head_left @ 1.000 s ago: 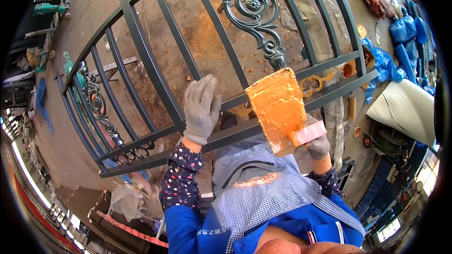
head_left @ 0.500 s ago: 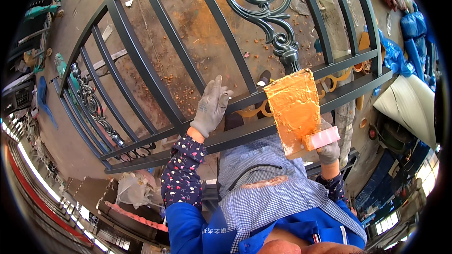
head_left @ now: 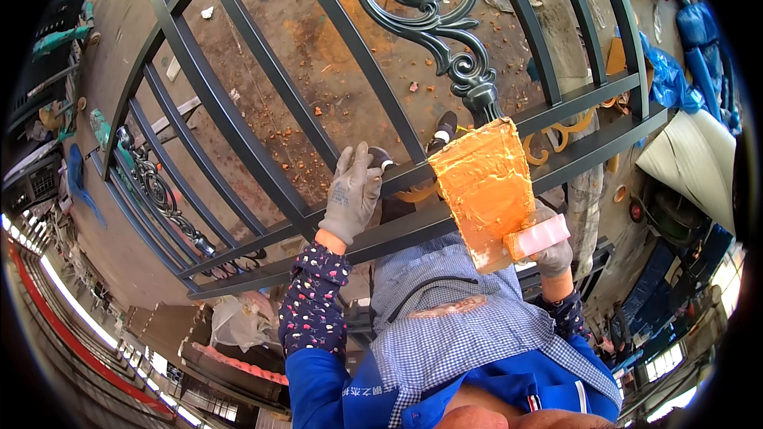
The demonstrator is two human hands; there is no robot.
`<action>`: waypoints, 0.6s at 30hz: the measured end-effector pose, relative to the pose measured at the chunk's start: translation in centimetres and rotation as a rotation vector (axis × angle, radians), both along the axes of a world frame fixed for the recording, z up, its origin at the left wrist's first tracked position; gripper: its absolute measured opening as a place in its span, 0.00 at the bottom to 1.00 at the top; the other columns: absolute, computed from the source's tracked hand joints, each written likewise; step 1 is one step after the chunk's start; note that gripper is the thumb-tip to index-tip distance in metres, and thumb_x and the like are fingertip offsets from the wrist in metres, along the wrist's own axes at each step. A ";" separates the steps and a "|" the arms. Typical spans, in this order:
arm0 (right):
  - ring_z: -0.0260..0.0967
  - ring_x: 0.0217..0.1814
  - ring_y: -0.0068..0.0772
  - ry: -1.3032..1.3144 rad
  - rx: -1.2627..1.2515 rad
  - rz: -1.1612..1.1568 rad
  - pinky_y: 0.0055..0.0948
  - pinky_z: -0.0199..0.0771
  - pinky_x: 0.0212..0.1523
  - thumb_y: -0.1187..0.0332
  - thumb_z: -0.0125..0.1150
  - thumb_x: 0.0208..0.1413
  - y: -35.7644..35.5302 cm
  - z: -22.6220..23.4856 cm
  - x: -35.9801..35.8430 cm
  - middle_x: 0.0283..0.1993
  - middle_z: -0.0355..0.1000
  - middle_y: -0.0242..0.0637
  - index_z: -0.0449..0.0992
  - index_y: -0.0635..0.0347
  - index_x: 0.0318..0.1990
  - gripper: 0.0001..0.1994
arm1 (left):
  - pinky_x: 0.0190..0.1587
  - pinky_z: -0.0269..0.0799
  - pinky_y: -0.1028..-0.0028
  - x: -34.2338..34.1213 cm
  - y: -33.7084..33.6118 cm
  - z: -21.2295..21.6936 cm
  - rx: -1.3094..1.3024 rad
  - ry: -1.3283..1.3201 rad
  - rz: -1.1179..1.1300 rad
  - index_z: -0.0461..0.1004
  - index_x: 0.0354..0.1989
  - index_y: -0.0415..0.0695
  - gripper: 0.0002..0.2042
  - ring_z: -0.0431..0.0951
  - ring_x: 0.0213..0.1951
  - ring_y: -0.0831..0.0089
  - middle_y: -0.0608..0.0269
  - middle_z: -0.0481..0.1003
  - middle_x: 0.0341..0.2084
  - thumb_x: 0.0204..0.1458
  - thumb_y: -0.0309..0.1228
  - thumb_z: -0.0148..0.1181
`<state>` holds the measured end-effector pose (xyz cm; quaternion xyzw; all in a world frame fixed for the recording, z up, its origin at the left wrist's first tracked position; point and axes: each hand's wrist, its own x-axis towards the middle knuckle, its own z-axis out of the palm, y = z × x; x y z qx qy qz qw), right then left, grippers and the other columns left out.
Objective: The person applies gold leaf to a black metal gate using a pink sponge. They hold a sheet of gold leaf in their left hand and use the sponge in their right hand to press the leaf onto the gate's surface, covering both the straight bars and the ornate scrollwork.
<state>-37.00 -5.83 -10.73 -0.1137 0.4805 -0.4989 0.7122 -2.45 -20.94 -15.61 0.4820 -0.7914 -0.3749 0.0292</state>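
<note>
A dark metal railing panel (head_left: 235, 110) with square bars and a cast scroll ornament (head_left: 426, 8) lies in front of me. My left hand (head_left: 351, 197), in a grey work glove, rests at its lower crossbar with fingers stretched out and pointing away from me. My right hand (head_left: 552, 250), also gloved, grips a flat board (head_left: 486, 191) thickly smeared with orange paste. At the board's near right corner is a pale pink block-shaped piece (head_left: 544, 237) with an orange-coated end, against the same hand. The right fingers are partly hidden behind the board and this piece.
Orange crumbs (head_left: 288, 165) litter the floor beneath the bars. Blue plastic wrapping (head_left: 669, 79) and a curved white sheet (head_left: 693, 167) are at the right. Clear plastic (head_left: 237, 319) lies at the lower left. Golden scrolls (head_left: 568, 137) show below the railing's lower rails.
The coated board has shifted slightly left in view. My left hand has moved slightly down at the crossbar. The railing appears shifted a little, and my shoes now show more beneath it.
</note>
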 end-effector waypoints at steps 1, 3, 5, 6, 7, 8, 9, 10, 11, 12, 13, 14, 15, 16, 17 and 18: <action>0.66 0.61 0.47 0.003 -0.002 -0.008 0.45 0.62 0.63 0.55 0.84 0.30 -0.1 0.1 0.1 0.59 0.69 0.51 0.78 0.70 0.49 0.37 | 0.71 0.52 0.58 0.1 0.2 -0.1 -0.007 -0.002 -0.002 0.56 0.65 0.27 0.34 0.76 0.55 0.55 0.57 0.82 0.37 0.69 0.51 0.32; 0.67 0.61 0.47 0.011 -0.009 -0.022 0.45 0.62 0.63 0.56 0.84 0.30 -0.3 0.3 0.2 0.59 0.69 0.50 0.77 0.70 0.49 0.37 | 0.71 0.52 0.58 0.3 0.4 -0.1 -0.023 -0.004 -0.004 0.56 0.65 0.28 0.33 0.76 0.53 0.55 0.58 0.82 0.37 0.69 0.50 0.33; 0.67 0.61 0.46 0.013 -0.014 0.002 0.44 0.62 0.63 0.56 0.84 0.29 -0.3 0.1 -0.1 0.59 0.69 0.50 0.77 0.70 0.49 0.37 | 0.70 0.52 0.58 0.1 0.3 0.2 -0.016 0.033 0.019 0.57 0.65 0.27 0.33 0.77 0.50 0.56 0.57 0.80 0.38 0.69 0.49 0.33; 0.67 0.61 0.46 0.015 -0.017 0.015 0.44 0.62 0.63 0.56 0.84 0.29 -0.3 0.1 -0.2 0.59 0.69 0.50 0.77 0.70 0.49 0.37 | 0.70 0.52 0.57 0.1 0.4 0.4 -0.014 0.052 0.032 0.57 0.64 0.27 0.33 0.78 0.48 0.56 0.57 0.80 0.39 0.69 0.49 0.33; 0.67 0.61 0.46 0.019 -0.020 0.017 0.43 0.63 0.63 0.57 0.84 0.29 -0.3 0.0 -0.3 0.59 0.69 0.50 0.77 0.70 0.49 0.37 | 0.70 0.52 0.58 0.2 0.6 0.5 -0.018 0.062 0.048 0.57 0.65 0.28 0.33 0.78 0.49 0.56 0.57 0.80 0.38 0.69 0.50 0.33; 0.67 0.61 0.46 0.024 -0.022 0.017 0.43 0.63 0.62 0.57 0.84 0.29 -0.2 0.0 -0.3 0.59 0.69 0.50 0.77 0.70 0.49 0.38 | 0.70 0.52 0.58 0.3 0.7 0.6 -0.023 0.073 0.062 0.57 0.65 0.28 0.33 0.78 0.49 0.57 0.57 0.81 0.37 0.69 0.50 0.32; 0.67 0.61 0.46 0.029 -0.025 0.018 0.43 0.63 0.62 0.57 0.84 0.29 -0.2 0.0 -0.3 0.59 0.69 0.50 0.77 0.71 0.49 0.38 | 0.70 0.52 0.58 0.3 0.7 0.6 -0.027 0.084 0.076 0.56 0.66 0.29 0.33 0.78 0.50 0.57 0.57 0.82 0.36 0.69 0.50 0.32; 0.67 0.61 0.46 0.019 -0.026 0.013 0.43 0.63 0.62 0.57 0.84 0.29 -0.3 0.0 -0.3 0.59 0.69 0.50 0.77 0.71 0.50 0.38 | 0.70 0.52 0.58 0.3 0.7 0.7 -0.022 0.095 0.092 0.57 0.66 0.29 0.33 0.79 0.50 0.57 0.57 0.82 0.36 0.69 0.50 0.32; 0.67 0.61 0.46 0.008 -0.028 0.012 0.43 0.63 0.62 0.57 0.84 0.29 -0.4 0.0 -0.3 0.59 0.69 0.50 0.77 0.71 0.50 0.38 | 0.70 0.52 0.58 0.3 0.7 0.9 -0.019 0.104 0.110 0.57 0.66 0.29 0.33 0.79 0.49 0.58 0.57 0.82 0.35 0.69 0.50 0.32; 0.67 0.61 0.46 -0.002 -0.031 0.010 0.43 0.63 0.63 0.58 0.84 0.29 -0.5 0.0 -0.2 0.59 0.69 0.50 0.77 0.71 0.50 0.38 | 0.70 0.52 0.58 0.3 0.7 1.0 -0.015 0.114 0.128 0.57 0.66 0.30 0.33 0.79 0.49 0.58 0.57 0.82 0.35 0.69 0.51 0.31; 0.67 0.61 0.46 -0.008 -0.023 0.006 0.42 0.63 0.63 0.58 0.84 0.29 -0.5 0.0 -0.2 0.59 0.68 0.50 0.76 0.71 0.50 0.39 | 0.70 0.52 0.58 0.3 0.8 1.0 -0.008 0.120 0.136 0.57 0.66 0.30 0.33 0.79 0.49 0.58 0.57 0.82 0.35 0.69 0.51 0.31; 0.67 0.61 0.46 -0.011 -0.015 0.001 0.42 0.63 0.63 0.58 0.84 0.29 -0.5 0.0 -0.2 0.59 0.68 0.50 0.76 0.71 0.51 0.39 | 0.70 0.52 0.57 0.4 0.8 0.9 -0.001 0.127 0.143 0.57 0.66 0.30 0.33 0.79 0.49 0.59 0.57 0.82 0.35 0.69 0.51 0.31; 0.67 0.61 0.46 -0.014 -0.008 -0.004 0.42 0.63 0.63 0.58 0.84 0.29 -0.5 0.0 -0.2 0.60 0.68 0.50 0.76 0.71 0.51 0.39 | 0.70 0.52 0.57 0.4 0.8 0.9 0.005 0.135 0.150 0.57 0.66 0.30 0.32 0.79 0.49 0.59 0.57 0.82 0.34 0.69 0.51 0.32; 0.67 0.61 0.45 -0.017 -0.003 -0.009 0.42 0.63 0.63 0.58 0.84 0.28 -0.5 0.0 -0.1 0.60 0.68 0.50 0.76 0.71 0.51 0.39 | 0.70 0.52 0.57 0.5 0.8 0.9 0.011 0.152 0.157 0.57 0.66 0.30 0.33 0.79 0.49 0.59 0.57 0.82 0.34 0.69 0.51 0.32; 0.67 0.61 0.45 -0.020 0.004 -0.014 0.42 0.63 0.63 0.58 0.85 0.28 -0.4 0.0 -0.1 0.60 0.68 0.50 0.76 0.71 0.51 0.40 | 0.70 0.52 0.57 0.7 0.9 0.8 0.017 0.169 0.166 0.57 0.66 0.31 0.33 0.79 0.49 0.59 0.57 0.82 0.34 0.69 0.51 0.32; 0.67 0.61 0.45 -0.023 0.010 -0.018 0.42 0.63 0.63 0.57 0.85 0.28 -0.4 -0.1 0.0 0.60 0.68 0.50 0.76 0.71 0.51 0.40 | 0.70 0.52 0.57 0.8 1.0 0.8 0.024 0.185 0.175 0.57 0.67 0.31 0.33 0.79 0.50 0.60 0.57 0.83 0.34 0.69 0.52 0.32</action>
